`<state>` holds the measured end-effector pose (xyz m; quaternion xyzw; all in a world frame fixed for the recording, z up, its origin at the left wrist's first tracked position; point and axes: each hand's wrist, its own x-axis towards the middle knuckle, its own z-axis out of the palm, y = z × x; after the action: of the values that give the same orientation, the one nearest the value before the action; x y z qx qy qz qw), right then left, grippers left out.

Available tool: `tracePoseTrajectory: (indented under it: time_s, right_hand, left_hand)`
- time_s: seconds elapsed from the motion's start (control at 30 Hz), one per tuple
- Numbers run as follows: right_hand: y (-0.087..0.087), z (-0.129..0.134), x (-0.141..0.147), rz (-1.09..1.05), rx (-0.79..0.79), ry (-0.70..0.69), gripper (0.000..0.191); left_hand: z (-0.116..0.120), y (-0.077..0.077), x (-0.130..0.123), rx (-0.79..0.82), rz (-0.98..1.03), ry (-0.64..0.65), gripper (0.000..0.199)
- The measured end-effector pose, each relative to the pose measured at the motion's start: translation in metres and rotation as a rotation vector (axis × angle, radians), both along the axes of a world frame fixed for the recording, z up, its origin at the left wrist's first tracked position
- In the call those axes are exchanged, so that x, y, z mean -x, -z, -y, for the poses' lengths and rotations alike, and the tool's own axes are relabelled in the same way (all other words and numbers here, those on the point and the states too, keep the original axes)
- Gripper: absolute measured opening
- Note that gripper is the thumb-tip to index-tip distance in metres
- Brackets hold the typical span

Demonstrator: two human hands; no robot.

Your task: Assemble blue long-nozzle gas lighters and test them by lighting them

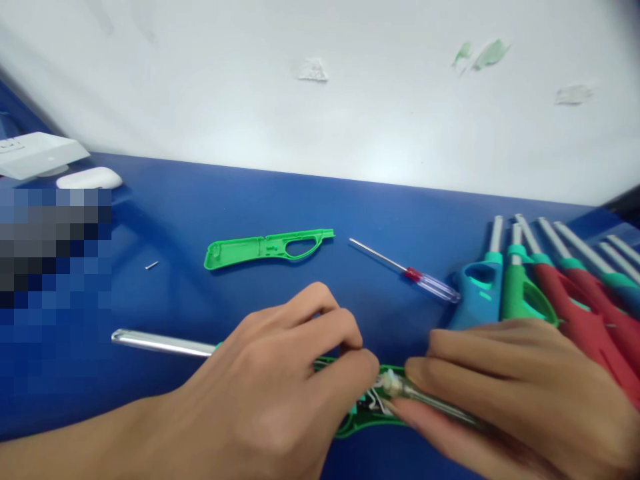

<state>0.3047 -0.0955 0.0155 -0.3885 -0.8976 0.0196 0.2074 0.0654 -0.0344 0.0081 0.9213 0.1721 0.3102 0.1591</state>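
An opened green lighter body (pixel 350 425) lies near the front, with its inner parts showing and a long metal tube (pixel 160 342) pointing left. My left hand (pixel 280 373) is closed around the middle of this green body, its fingertips beside white and black inner parts. My right hand (pixel 520 393) pinches a clear, slender part (pixel 440 403) with a pale tip, held over the right end of the green body. The other green half-shell (pixel 240 252) lies farther back, its inside facing up.
A screwdriver (pixel 430 285) with a clear and red handle lies behind my right hand. Several lighters, blue (pixel 477 293), green and red, are lined up at the right. A small screw (pixel 151 265) and a white rounded case (pixel 90 179) are at the left.
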Motion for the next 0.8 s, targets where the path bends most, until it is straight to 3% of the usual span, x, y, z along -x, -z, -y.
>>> tracePoseTrajectory:
  time_s: [0.17, 0.37, 0.57, 0.8]
  right_hand:
    - [0.000, 0.000, 0.000, 0.018, -0.007, 0.003, 0.015]
    - [-0.011, 0.003, 0.000, -0.018, -0.055, 0.162, 0.017]
    - [-0.016, 0.004, 0.000, -0.068, 0.106, 0.203, 0.023]
    - [-0.008, 0.002, -0.002, -0.018, 0.049, 0.161, 0.026]
  left_hand:
    - [0.001, -0.001, 0.003, 0.002, -0.010, -0.010, 0.027]
    - [0.001, 0.001, 0.001, 0.033, -0.045, -0.022, 0.023]
    - [0.006, -0.002, 0.003, -0.126, -0.052, -0.114, 0.030]
    - [0.002, -0.002, 0.003, -0.209, -0.115, -0.045, 0.033]
